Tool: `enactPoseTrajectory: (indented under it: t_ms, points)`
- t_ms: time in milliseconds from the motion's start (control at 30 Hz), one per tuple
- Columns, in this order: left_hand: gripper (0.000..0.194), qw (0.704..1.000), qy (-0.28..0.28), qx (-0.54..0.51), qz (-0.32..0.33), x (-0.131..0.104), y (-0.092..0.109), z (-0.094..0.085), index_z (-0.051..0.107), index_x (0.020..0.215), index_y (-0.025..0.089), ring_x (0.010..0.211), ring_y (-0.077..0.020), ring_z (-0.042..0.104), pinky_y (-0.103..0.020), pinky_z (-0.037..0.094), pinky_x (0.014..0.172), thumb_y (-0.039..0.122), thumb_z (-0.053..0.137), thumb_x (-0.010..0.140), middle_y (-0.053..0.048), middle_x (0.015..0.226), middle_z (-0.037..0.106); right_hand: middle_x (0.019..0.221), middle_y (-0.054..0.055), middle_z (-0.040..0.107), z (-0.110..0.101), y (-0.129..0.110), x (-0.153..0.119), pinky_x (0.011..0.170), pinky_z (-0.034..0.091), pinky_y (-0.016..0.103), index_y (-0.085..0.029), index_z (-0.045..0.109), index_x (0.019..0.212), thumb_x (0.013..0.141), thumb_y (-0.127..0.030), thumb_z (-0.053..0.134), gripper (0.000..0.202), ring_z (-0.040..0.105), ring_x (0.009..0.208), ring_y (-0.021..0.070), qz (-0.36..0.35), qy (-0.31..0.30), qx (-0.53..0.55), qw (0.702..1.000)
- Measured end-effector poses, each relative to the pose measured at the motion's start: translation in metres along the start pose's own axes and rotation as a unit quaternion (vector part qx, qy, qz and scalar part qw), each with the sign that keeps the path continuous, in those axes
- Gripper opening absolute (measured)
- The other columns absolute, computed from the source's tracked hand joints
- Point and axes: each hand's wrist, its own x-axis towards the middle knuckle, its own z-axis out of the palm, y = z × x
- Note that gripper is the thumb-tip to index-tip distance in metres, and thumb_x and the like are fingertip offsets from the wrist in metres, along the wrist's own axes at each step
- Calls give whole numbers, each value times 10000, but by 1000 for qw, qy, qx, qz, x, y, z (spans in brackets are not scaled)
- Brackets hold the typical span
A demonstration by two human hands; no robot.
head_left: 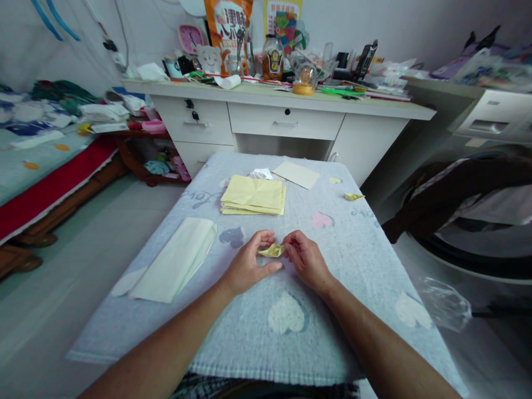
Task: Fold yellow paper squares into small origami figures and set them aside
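A small folded yellow paper piece, boat-shaped with pointed ends, lies between my hands above the middle of the cloth-covered table. My right hand pinches its right tip between thumb and fingertips. Around its left end curves my left hand, fingers behind the paper and thumb stretched out in front, apart from it. Whether the left fingers touch the paper is hard to make out. Beyond the hands sits a stack of yellow paper sheets. Another folded yellow piece rests near the table's right edge.
A pale folded paper bundle lies on the left of the tablecloth. At the far end are a cream card and a crumpled white tissue. Behind stands a cluttered white desk; a front-loading washing machine is at right.
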Motion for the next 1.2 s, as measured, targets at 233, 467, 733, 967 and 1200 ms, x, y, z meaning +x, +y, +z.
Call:
enactPoseTrajectory:
  t_ms: [233,467,733,967,1200]
  points:
    - [370,999,1,41,-31,3,-3,1,549,1142,196,810,-159,636,-285,484,731,298,647,800,-36,910,666,742,-6,584,-2,-8,0,641,404,239,-196,522,872,871,-130,462,89,539,666,127,-35,-39,-34,998]
    - [532,996,2,85,-9,-2,5,2,578,1127,226,805,-172,638,-286,485,744,278,792,643,-25,944,686,728,-13,567,-4,-8,-1,624,390,232,-197,513,867,867,-136,472,74,526,654,123,-29,-28,-39,998]
    - [225,999,21,19,-33,2,3,-1,607,1003,175,708,-130,600,-235,438,664,246,641,793,-4,774,649,687,-21,532,-1,-2,-2,578,406,227,-207,499,890,922,-303,469,105,507,616,116,37,-39,112,992]
    - [267,994,1,-96,-60,2,0,-2,590,987,158,694,-111,581,-211,430,643,267,687,764,-2,779,628,710,-25,517,3,-2,1,590,388,219,-183,549,854,842,-443,606,267,467,634,102,58,-89,201,974]
    - [255,997,-52,-4,-52,2,3,-2,608,732,140,592,-94,470,-202,350,544,379,609,822,19,649,543,638,-38,496,-1,-2,1,550,361,211,-173,568,762,860,-455,577,299,432,584,94,69,-101,185,975]
